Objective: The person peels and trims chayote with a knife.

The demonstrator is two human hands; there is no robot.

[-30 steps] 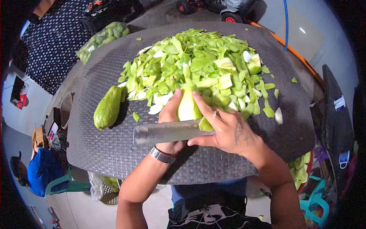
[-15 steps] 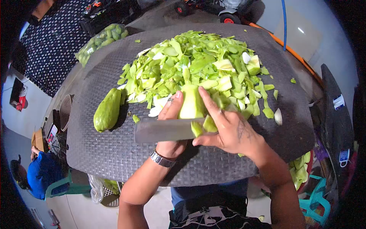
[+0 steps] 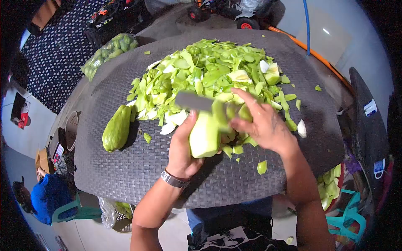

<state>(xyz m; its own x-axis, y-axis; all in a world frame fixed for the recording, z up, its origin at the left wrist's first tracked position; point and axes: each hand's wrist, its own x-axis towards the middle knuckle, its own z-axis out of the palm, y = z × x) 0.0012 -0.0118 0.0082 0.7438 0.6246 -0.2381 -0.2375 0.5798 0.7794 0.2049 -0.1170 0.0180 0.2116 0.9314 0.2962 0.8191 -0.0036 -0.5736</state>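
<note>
Grasping a peeled chayote (image 3: 204,138), the left hand (image 3: 181,147) is between the peelings (image 3: 209,69) and the table's near edge (image 3: 119,195); the right hand (image 3: 264,124) grips a blurred knife (image 3: 193,101).

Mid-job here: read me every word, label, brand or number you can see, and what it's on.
No text is readable.
Knife blade: motion-blurred, no lettering visible.
Wristwatch: no legible marking.
Right hand: dark tattoo lines, unreadable.
Black shirt: white print, no legible words.
Blue-and-white item at far right: too small to read.
White device at left: too small.
</note>
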